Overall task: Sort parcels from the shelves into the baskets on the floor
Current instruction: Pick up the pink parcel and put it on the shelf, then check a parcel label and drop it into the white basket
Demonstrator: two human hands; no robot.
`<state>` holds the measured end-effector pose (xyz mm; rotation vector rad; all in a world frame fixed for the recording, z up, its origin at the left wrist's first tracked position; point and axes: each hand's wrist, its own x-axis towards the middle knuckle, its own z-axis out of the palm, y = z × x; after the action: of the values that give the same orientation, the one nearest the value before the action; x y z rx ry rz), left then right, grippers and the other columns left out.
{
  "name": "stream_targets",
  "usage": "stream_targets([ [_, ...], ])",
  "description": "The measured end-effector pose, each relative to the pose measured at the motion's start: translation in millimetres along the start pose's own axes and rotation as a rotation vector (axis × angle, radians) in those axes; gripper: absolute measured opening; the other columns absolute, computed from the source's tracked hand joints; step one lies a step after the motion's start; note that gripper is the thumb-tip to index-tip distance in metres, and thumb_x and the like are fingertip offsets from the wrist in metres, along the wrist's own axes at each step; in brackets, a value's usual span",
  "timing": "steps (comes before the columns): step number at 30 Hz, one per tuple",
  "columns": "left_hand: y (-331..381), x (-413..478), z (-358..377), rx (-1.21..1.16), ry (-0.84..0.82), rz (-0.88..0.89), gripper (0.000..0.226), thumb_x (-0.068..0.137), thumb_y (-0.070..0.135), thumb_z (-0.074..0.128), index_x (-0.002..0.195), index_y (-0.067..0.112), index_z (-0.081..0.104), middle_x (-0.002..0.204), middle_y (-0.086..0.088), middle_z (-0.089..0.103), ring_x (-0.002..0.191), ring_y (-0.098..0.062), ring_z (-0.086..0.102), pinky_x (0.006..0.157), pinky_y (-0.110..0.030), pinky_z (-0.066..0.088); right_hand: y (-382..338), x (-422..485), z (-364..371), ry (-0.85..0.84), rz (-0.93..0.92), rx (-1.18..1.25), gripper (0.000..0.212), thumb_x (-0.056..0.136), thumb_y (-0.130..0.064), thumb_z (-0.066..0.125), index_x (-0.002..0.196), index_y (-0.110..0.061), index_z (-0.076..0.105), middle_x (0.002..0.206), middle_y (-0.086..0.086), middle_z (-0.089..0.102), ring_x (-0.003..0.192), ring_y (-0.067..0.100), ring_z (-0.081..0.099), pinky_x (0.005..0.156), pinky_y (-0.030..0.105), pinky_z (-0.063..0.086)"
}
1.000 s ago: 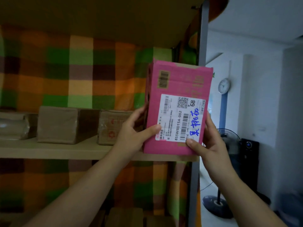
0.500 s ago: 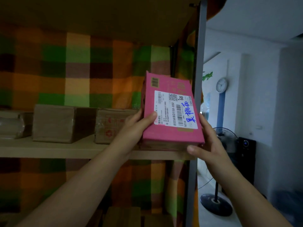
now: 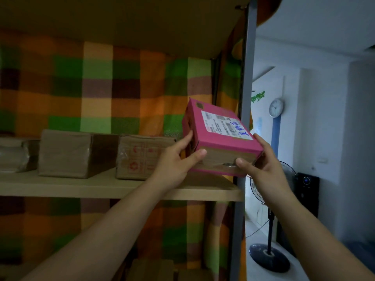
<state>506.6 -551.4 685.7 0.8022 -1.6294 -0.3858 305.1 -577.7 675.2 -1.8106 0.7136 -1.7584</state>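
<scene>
Checked cloth [image 3: 97,94] in orange, green and brown squares is hung across the back of the dim shelving, and a pale wooden shelf board [image 3: 81,187] is run across the middle of the frame to a grey metal upright [image 3: 246,98] right of centre.

At the right end of that board, a pink rectangular cardboard parcel [image 3: 222,138] is held tilted, with its white shipping label and blue handwriting turned upward. Whether its underside touches the board cannot be told. The parcel is gripped from both sides. The left hand [image 3: 176,161] is wrapped round its left near corner, thumb laid on the near face. The right hand [image 3: 261,165] is clamped on its right near corner, thumb pressed to the same face and fingers hidden behind.

Three brown parcels are lined up on the board to the left: a cardboard box with red print [image 3: 142,157] just beside the left hand, a larger plain box [image 3: 71,153], and a flat film-wrapped packet [image 3: 14,155] at the left edge.

Beyond the upright, a white-walled room is seen — a round wall clock [image 3: 276,108] at mid-right, and a black pedestal fan [image 3: 268,257] below it.
</scene>
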Motion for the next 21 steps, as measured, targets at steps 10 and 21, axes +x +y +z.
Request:
stream_targets([
  [10, -39, 13, 8, 0.223, 0.154, -0.113, 0.038, 0.094, 0.025, 0.054, 0.131, 0.019, 0.056, 0.116, -0.003, 0.067, 0.106, -0.019, 0.062, 0.092, -0.036, 0.051, 35, 20, 24, 0.047, 0.081, -0.391, 0.071, 0.082, -0.014, 0.070, 0.143, -0.021, 0.034, 0.127, 0.005, 0.056, 0.114, 0.023, 0.053, 0.102, 0.046, 0.042],
  [21, -33, 10, 14, 0.667, 0.371, -0.154, 0.026, 0.089, 0.029, 0.061, 0.106, 0.012, 0.070, 0.101, -0.007, 0.072, 0.091, -0.021, 0.065, 0.072, -0.023, 0.044, 40, 14, 31, 0.095, -0.045, -0.677, 0.073, 0.081, -0.026, 0.066, 0.144, -0.019, 0.030, 0.134, 0.009, 0.052, 0.122, 0.028, 0.051, 0.100, 0.042, 0.044],
])
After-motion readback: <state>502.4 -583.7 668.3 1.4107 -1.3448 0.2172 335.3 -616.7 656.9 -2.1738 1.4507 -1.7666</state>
